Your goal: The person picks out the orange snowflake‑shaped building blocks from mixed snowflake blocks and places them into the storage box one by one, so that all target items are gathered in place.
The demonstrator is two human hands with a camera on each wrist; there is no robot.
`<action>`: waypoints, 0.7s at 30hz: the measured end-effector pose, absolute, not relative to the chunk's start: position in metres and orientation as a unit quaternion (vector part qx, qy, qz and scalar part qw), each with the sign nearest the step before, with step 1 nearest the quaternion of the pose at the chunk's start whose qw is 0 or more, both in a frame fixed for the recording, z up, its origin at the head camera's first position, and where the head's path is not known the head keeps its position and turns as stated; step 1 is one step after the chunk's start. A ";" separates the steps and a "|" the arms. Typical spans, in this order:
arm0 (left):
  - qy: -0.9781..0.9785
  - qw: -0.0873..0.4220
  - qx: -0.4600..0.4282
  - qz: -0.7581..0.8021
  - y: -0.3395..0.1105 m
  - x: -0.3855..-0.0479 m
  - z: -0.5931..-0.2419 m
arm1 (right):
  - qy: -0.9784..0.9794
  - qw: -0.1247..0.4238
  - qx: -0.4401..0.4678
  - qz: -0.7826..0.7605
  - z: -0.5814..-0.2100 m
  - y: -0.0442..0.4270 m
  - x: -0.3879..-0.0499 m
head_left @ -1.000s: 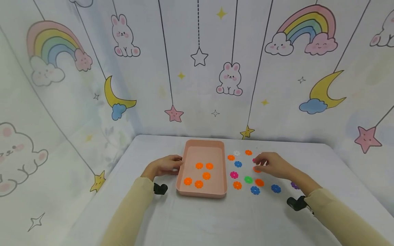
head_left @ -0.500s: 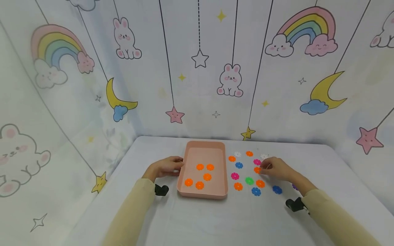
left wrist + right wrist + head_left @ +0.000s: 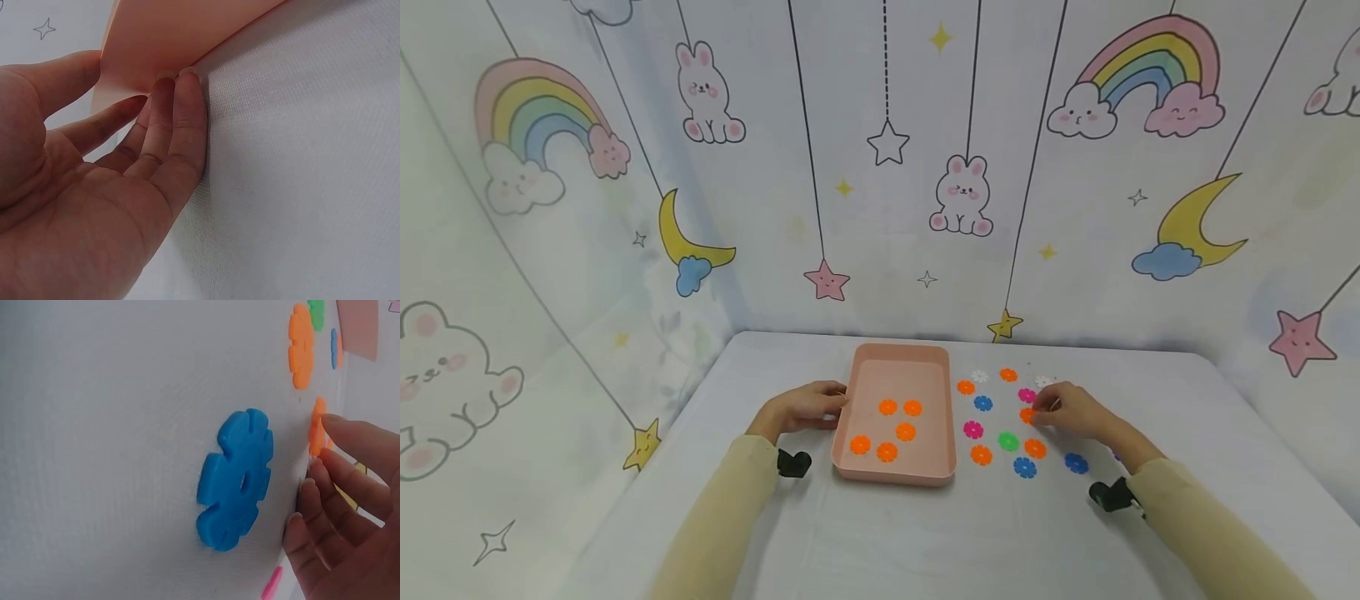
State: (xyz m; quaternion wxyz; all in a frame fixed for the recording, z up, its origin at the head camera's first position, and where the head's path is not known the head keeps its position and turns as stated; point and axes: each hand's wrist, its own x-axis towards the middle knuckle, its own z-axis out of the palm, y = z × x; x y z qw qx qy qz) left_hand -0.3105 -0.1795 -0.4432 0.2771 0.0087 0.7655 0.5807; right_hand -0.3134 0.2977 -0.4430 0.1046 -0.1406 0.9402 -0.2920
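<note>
My left hand (image 3: pixel 805 406) holds the left side of a shallow peach tray (image 3: pixel 901 375). In the left wrist view, the thumb meets the tray's edge and the fingertips lie against its outer wall (image 3: pixel 181 31). Several orange interlocking discs lie inside the tray. On the right, my right hand (image 3: pixel 1075 412) pinches another orange interlocking disc (image 3: pixel 1027 415) between thumb and index finger, at table level. The right wrist view shows this orange disc (image 3: pixel 317 428) at the fingertips, with the other fingers loosely bent. A blue slotted disc (image 3: pixel 237 481) lies near that hand.
Loose discs are spread right of the tray: a green one (image 3: pixel 1008 442), a pink one (image 3: pixel 973 430), a white one (image 3: pixel 979 377), blue ones such as this disc (image 3: pixel 1025 467), and more orange ones. A white cloth (image 3: pixel 880 533) covers the table; a printed curtain (image 3: pixel 895 217) stands behind.
My right hand has shifted slightly right and down onto the orange disc, uncovering a pink and a white disc. The left hand stays on the tray. The view tilted slightly.
</note>
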 end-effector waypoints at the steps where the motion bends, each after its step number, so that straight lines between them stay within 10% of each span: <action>1: 0.766 0.277 0.009 0.580 -0.180 -0.311 -0.443 | 0.940 0.105 -0.137 -0.293 -0.443 0.297 -0.314; 21: 0.766 0.280 0.013 0.578 -0.180 -0.310 -0.442 | 0.928 0.089 -0.116 -0.343 -0.448 0.294 -0.314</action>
